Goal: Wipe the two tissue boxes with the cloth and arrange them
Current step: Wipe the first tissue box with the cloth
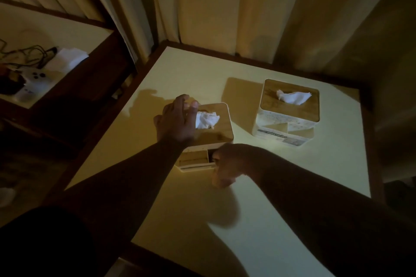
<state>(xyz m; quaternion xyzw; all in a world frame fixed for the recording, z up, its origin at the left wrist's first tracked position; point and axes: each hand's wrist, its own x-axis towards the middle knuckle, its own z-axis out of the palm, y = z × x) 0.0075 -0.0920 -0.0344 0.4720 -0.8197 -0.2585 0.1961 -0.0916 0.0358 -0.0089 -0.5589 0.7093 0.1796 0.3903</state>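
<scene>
Dim light. Near tissue box (209,132) sits mid-surface (270,209); second tissue box (288,112) at its 2 o'clock, apart from it, tissue poking from each wooden lid. Left hand (177,119) lies fingers spread over the near box's lid at its 9 o'clock edge. Right hand (227,164) is curled closed at the box's 5 o'clock front corner, possibly bunching the cloth; too dark to tell. Curtains (225,7) at 12.

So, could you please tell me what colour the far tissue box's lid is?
Wood-grain brown lid, clearest in the head view.
</scene>
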